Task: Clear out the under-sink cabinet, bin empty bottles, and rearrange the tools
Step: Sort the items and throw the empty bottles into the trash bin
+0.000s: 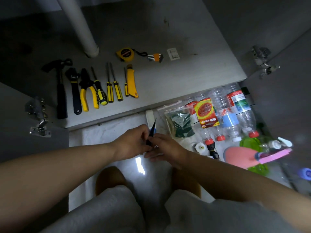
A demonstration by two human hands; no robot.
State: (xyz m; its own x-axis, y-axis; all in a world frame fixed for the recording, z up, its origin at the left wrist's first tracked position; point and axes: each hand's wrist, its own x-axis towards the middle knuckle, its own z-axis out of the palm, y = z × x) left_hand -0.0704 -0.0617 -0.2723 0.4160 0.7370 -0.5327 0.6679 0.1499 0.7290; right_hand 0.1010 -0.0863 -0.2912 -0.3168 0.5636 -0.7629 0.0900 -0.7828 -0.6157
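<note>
The left hand (133,142) and right hand (165,147) meet just in front of the cabinet floor (185,73), below its front edge. Both pinch a slim dark pointed tool (152,130) whose tip angles up toward that edge. On the cabinet floor, a row of tools from hammer (59,91) to yellow utility knife (131,83) lies at the left, handles close to the front edge. Behind the row sit a tape measure (125,54) and a hex key set (155,57). Open grey board stretches over the right half. Empty plastic bottles (225,105) lie below its right front corner.

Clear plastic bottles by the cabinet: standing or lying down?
Lying down: the clear plastic bottles rest on their sides on the floor, capped necks pointing along it, not up.
</note>
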